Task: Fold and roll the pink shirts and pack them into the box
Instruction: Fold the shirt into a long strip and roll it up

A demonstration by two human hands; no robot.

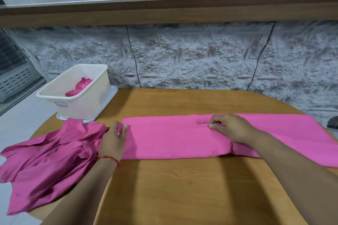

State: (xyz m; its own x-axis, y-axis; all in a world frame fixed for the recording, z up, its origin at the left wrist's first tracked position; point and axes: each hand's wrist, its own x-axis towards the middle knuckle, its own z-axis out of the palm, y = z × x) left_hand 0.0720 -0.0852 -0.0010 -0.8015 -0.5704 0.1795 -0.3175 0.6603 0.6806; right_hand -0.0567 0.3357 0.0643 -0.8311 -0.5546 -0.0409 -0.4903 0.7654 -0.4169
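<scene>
Table point(182, 188): wood showing along near edge.
Box point(86, 109): two rolled shirts point(81, 85) inside, far-left table edge.
Left hand point(112, 142): grips folded shirt point(173, 140) end.
Right hand point(230, 128): pinches its middle.

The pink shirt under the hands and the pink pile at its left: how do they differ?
The folded shirt lies flat and smooth in a long band; the pile is crumpled and creased. The folded shirt looks brighter pink, the pile darker. The left hand and right hand grip the folded shirt, while the pile lies loose beside it. Both are pink and not yet rolled.
</scene>
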